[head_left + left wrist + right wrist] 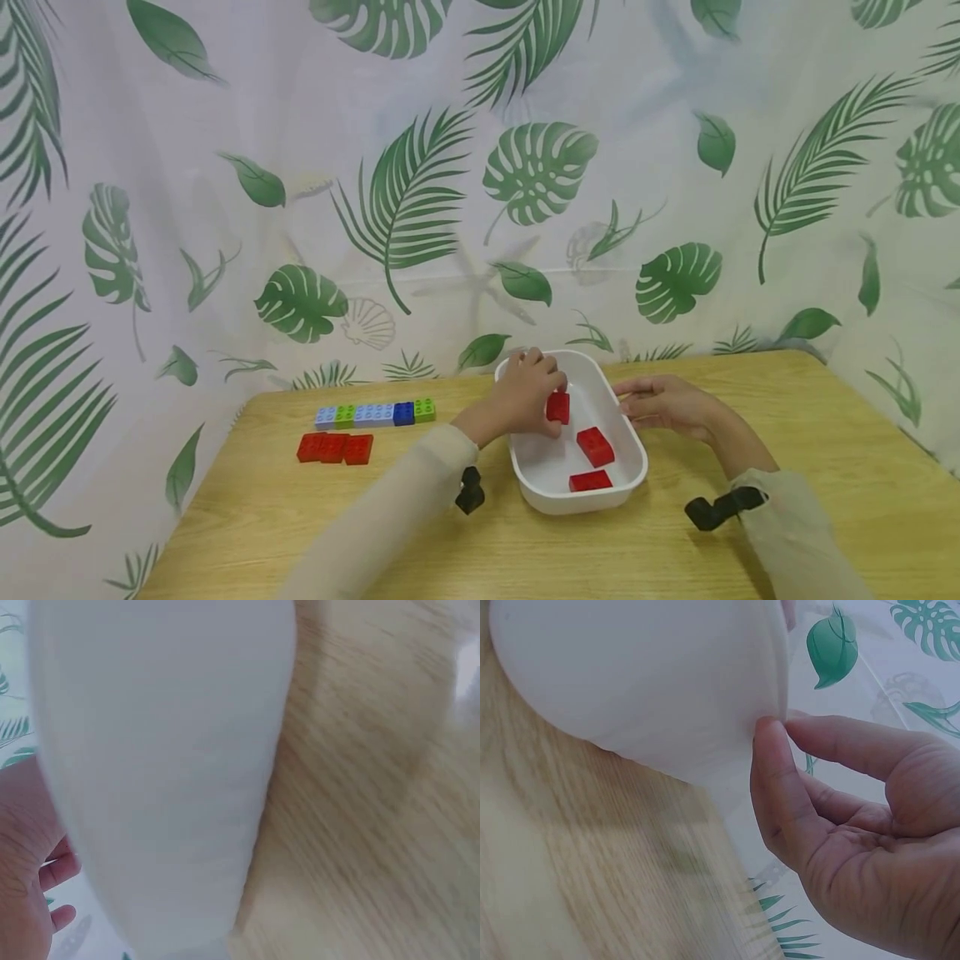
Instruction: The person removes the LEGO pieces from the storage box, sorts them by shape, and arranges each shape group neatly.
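A white tray (630,487) stands in the middle of the table, and its outer wall (165,765) fills much of the left wrist view. My left hand (522,393) reaches over its left side and grips a red toy brick (558,408) between thumb and fingers, inside the tray. Two other red bricks lie on the tray floor, one studded brick (596,447) near the middle and another brick (590,481) by the near end. At the tray's right side my right hand (667,407) pinches the rim with its fingertips (772,739).
Left of the tray, light blue, green and dark blue bricks form a straight row (375,414) on the wooden table (480,558). Nearer me sit three red bricks (333,448) side by side. A leaf-patterned cloth (450,208) hangs behind the table.
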`<state>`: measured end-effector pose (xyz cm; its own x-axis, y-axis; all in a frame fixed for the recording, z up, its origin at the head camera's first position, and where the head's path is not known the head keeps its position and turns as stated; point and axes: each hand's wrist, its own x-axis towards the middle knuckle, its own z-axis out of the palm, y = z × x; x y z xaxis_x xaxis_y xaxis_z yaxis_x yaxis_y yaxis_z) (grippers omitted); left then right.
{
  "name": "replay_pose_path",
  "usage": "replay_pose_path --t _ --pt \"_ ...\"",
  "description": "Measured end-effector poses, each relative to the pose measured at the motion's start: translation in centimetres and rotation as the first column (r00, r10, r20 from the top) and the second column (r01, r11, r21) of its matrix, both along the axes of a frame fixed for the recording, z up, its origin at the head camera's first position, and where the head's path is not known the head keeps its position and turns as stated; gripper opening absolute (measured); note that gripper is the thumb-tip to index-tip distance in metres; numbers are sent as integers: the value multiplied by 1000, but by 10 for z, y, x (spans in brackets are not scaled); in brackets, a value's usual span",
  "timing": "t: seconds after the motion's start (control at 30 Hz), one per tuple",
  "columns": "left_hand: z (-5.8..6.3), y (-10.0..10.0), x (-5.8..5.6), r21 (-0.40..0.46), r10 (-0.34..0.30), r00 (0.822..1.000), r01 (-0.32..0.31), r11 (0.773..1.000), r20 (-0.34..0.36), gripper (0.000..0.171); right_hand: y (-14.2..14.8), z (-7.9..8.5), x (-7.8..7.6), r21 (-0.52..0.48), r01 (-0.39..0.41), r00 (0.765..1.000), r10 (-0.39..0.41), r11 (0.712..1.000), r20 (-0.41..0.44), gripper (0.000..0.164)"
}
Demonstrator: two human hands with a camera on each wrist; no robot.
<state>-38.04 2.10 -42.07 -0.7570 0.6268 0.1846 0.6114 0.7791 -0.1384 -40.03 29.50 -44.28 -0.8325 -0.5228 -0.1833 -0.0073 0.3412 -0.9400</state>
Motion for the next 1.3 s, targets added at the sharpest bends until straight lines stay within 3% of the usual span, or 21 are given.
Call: replay_pose_path --t 0.3,0.5,0.73,0.93,1.1,1.3 --pt "19 -19 8 44 -42 996 45 998 -80 47 -1 1 4 4 4 1000 -4 1000 -12 57" --pt "38 -38 16 63 -40 997 44 997 -72 45 -1 2 5 10 5 1000 -4 1000 -13 58" --pt "62 -65 24 67 -34 993 42 997 -116 47 -1 2 4 13 9 1000 -9 1000 -16 58" --pt "73 -91 31 100 -15 993 27 995 -115 46 0 1 2 23 3 1000 -2 1000 -24 59" --pt "73 -117 35 130 44 992 -29 991 -115 44 0 0 2 16 4 1000 -4 1000 -23 59" --pt "66 -150 40 144 174 983 -164 976 -63 46 -1 -1 0 21 4 1000 -3 1000 -29 60"
